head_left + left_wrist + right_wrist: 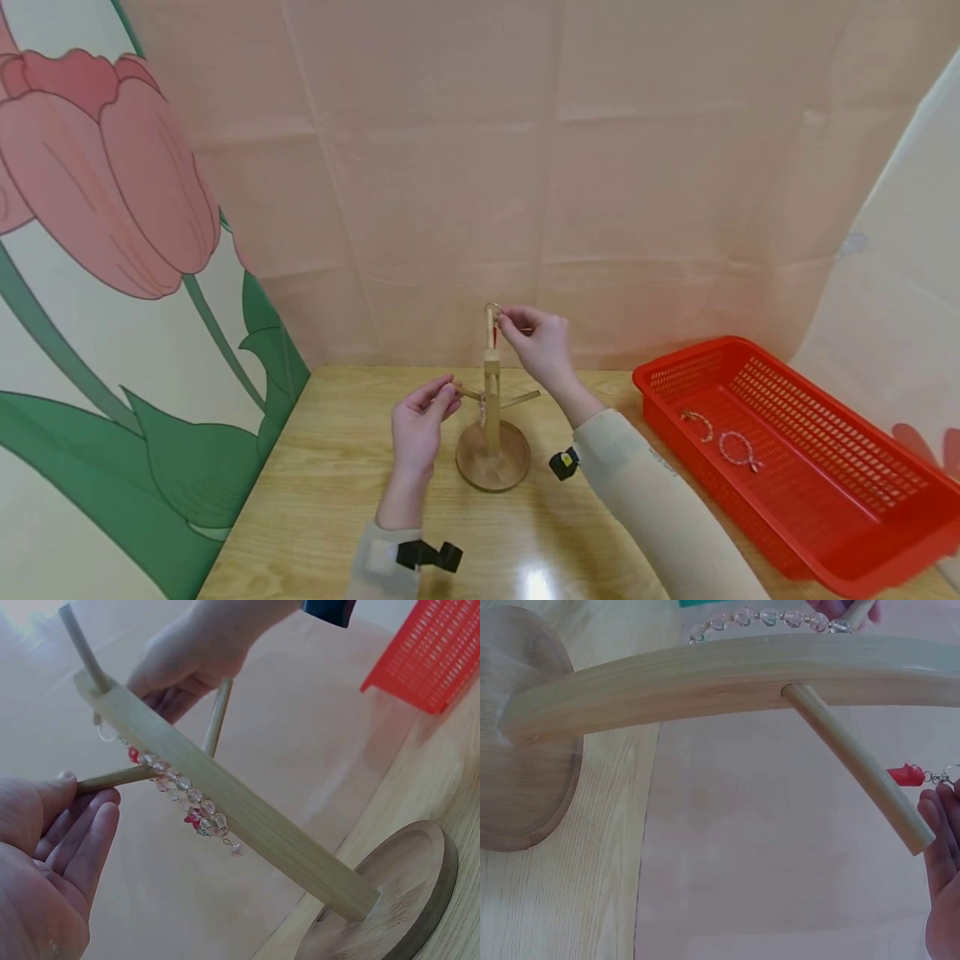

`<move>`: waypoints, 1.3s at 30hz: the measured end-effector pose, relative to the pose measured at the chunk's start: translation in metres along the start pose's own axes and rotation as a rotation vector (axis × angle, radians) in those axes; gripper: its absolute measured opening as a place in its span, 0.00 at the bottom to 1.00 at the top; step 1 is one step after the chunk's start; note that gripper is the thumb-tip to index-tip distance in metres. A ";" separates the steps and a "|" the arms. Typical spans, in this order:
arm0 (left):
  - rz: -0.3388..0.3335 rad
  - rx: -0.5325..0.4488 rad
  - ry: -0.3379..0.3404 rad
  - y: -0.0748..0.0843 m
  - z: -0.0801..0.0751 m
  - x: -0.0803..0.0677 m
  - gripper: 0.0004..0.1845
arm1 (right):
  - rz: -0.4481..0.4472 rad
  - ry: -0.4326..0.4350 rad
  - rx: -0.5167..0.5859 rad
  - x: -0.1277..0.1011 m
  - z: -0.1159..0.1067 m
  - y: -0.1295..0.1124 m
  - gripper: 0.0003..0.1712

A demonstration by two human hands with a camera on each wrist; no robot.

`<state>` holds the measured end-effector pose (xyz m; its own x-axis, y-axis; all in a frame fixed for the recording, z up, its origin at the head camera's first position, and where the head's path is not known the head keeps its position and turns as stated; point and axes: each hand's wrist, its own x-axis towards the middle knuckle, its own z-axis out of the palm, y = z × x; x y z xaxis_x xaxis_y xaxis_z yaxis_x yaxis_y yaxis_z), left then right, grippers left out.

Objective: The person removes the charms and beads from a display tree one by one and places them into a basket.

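One wooden stand (492, 417) rises mid-table between both hands. Right hand (538, 340) pinches a beaded bracelet (494, 332) at the post's top; left hand (420, 421) pinches the tip of a lower left peg (112, 779), from which another beaded bracelet (184, 796) hangs. Pale wooden table (330, 483), pink cloth backdrop (480, 150). One red basket (825, 508) at right holds two bracelets (723, 442).

Red basket (817, 500) on table (322, 483) (right side), tulip backdrop (105, 175).
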<state>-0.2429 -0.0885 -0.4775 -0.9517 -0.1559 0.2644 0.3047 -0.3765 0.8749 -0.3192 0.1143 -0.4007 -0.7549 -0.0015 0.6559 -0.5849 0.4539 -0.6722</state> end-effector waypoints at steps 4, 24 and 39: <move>0.000 -0.001 -0.002 -0.001 0.000 0.000 0.10 | 0.005 0.005 -0.008 -0.001 -0.002 0.004 0.07; -0.020 0.005 0.016 -0.001 0.002 -0.001 0.09 | 0.053 0.001 -0.024 -0.008 -0.022 0.020 0.06; -0.019 0.011 0.022 0.000 -0.002 0.001 0.13 | 0.084 0.008 -0.136 -0.014 -0.062 0.034 0.07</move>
<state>-0.2442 -0.0905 -0.4781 -0.9562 -0.1694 0.2387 0.2862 -0.3696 0.8840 -0.3103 0.1851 -0.4117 -0.7966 0.0483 0.6026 -0.4741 0.5687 -0.6722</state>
